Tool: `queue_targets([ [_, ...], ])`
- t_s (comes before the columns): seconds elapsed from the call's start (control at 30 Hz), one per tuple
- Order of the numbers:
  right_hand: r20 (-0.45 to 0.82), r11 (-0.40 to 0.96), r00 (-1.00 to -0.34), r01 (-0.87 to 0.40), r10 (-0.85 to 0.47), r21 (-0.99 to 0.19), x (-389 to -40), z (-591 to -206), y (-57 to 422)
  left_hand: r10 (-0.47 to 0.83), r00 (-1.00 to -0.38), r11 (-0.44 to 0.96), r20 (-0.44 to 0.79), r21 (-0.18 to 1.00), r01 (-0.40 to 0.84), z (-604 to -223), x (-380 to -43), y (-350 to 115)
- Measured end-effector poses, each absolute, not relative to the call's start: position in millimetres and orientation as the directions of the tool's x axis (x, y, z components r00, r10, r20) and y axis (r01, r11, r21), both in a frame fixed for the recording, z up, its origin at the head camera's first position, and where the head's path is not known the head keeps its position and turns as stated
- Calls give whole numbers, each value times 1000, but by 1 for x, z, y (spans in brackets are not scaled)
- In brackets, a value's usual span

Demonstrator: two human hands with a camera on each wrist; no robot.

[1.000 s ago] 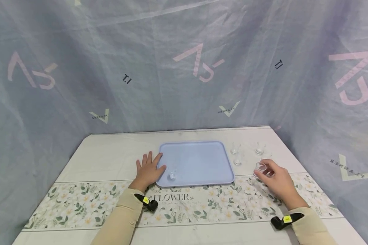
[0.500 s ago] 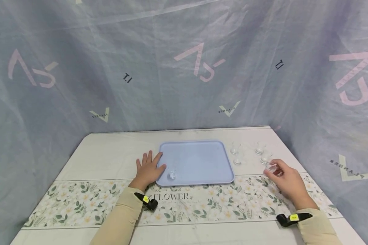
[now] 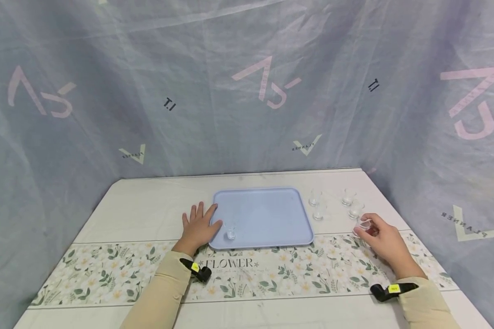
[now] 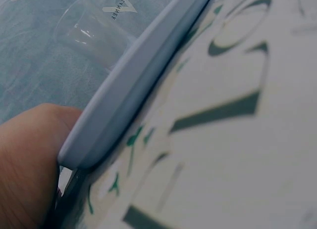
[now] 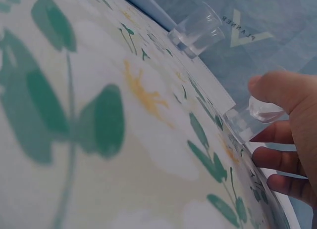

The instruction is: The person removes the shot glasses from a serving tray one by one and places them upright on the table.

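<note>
My right hand (image 3: 384, 244) pinches a small clear shot glass (image 3: 364, 224) between thumb and fingers at the right of the table. In the right wrist view, the thick base of this shot glass (image 5: 265, 110) shows below the thumb. My left hand (image 3: 196, 232) lies with fingers spread and straight at the left edge of a light blue tray (image 3: 267, 214). Another clear shot glass (image 3: 231, 233) stands on the tray near that hand's thumb. In the left wrist view, part of the left hand (image 4: 32, 155) is against the tray's rim (image 4: 124, 85).
Two clear shot glasses, one at the back (image 3: 314, 198) and one nearer (image 3: 319, 212), stand right of the tray. Two more, a far glass (image 3: 348, 198) and a near glass (image 3: 356, 209), are just beyond my right hand. A grey curtain (image 3: 247, 114) encloses the table.
My right hand has moved to the right with the shot glass in it, coming close to the two glasses there. The left hand and the tray have stayed in place.
</note>
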State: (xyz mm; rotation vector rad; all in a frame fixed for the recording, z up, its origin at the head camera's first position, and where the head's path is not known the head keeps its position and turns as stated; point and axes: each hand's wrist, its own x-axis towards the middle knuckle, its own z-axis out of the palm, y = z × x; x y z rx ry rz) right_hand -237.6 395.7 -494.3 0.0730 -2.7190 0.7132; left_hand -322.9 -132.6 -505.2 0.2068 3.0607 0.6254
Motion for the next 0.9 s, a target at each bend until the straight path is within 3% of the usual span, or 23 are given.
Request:
queue_targets([
  [0.9, 311, 871, -950, -126, 32, -475, -241, -498, 395, 135, -991, 912, 11, 390, 128, -505, -322, -134],
])
